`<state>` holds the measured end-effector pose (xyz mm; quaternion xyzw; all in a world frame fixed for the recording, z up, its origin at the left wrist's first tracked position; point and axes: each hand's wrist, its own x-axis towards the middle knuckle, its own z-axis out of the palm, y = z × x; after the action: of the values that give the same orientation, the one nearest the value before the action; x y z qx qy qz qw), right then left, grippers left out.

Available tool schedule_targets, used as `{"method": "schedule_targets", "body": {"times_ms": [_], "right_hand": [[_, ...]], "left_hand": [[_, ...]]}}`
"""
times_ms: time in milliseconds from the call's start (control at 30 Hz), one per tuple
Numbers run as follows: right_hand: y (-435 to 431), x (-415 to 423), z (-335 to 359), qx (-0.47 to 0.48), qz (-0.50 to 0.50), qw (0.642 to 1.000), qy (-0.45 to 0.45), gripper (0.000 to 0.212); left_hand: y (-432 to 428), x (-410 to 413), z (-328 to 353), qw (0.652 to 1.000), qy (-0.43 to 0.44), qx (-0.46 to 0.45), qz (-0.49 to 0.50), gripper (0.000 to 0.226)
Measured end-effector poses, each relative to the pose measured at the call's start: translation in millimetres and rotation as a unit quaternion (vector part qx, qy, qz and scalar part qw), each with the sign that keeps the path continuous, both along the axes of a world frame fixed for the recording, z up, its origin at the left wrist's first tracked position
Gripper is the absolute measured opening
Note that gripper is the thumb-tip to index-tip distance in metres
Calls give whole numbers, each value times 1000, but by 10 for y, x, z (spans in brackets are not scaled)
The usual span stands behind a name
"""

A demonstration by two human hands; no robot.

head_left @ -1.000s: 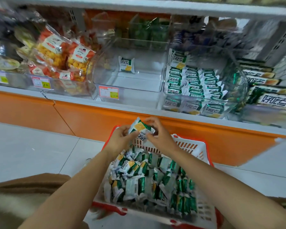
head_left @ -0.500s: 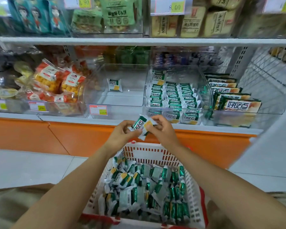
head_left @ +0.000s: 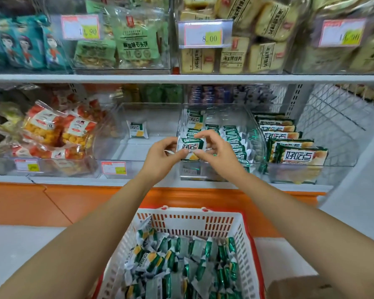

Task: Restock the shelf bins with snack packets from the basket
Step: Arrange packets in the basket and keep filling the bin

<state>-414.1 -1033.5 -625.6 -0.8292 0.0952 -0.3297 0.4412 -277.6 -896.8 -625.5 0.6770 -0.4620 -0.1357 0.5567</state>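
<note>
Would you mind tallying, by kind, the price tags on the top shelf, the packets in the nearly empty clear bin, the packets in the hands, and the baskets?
Top-shelf price tags: 3
Bin packet in the nearly empty bin: 1
Held packet, pinched by left hand and right hand: 1
Basket: 1
Total: 6

Basket [head_left: 192, 221] sits in front of and below the lower shelf [head_left: 73, 180], heap of packets [head_left: 177, 266] inside. Above it, held packet [head_left: 190, 147] between left grip [head_left: 160, 157] and right grip [head_left: 214, 154], before the stocked bin [head_left: 257, 134]. Left neighbour bin [head_left: 125, 152] has 1 lone packet [head_left: 137, 130] at back. Boxes [head_left: 300, 156] right, bags [head_left: 56, 134] far left.
</note>
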Motion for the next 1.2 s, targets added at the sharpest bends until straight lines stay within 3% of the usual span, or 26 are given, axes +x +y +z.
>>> {"method": "schedule_targets", "body": {"times_ms": [100, 167, 267, 367, 667, 967, 1100, 1200], "right_hand": [[-275, 163, 93, -13, -42, 999, 8, 25], [-499, 301, 80, -28, -93, 995, 11, 22], [-790, 528, -30, -35, -167, 985, 34, 24], [-968, 778, -155, -37, -205, 976, 64, 24], [-1341, 1494, -425, -35, -239, 964, 109, 28], [-1253, 1618, -514, -106, -255, 953, 121, 30], [-1313, 1565, -424, -108, -224, 950, 187, 40], [-1305, 1505, -402, -117, -222, 949, 189, 51]], "left_hand": [[-197, 141, 23, 995, -86, 26, 50, 35], [-277, 238, -16, 976, -192, 60, 78, 47], [-360, 428, -207, 950, -280, 128, 55, 60], [-384, 486, -389, 947, -294, 127, 39, 63], [-423, 380, -462, 912, -382, 51, 137, 60], [-465, 385, -516, 910, -386, 63, 136, 57], [-451, 377, -514, 910, -384, 75, 137, 56], [-435, 370, -495, 911, -380, 79, 137, 57]]}}
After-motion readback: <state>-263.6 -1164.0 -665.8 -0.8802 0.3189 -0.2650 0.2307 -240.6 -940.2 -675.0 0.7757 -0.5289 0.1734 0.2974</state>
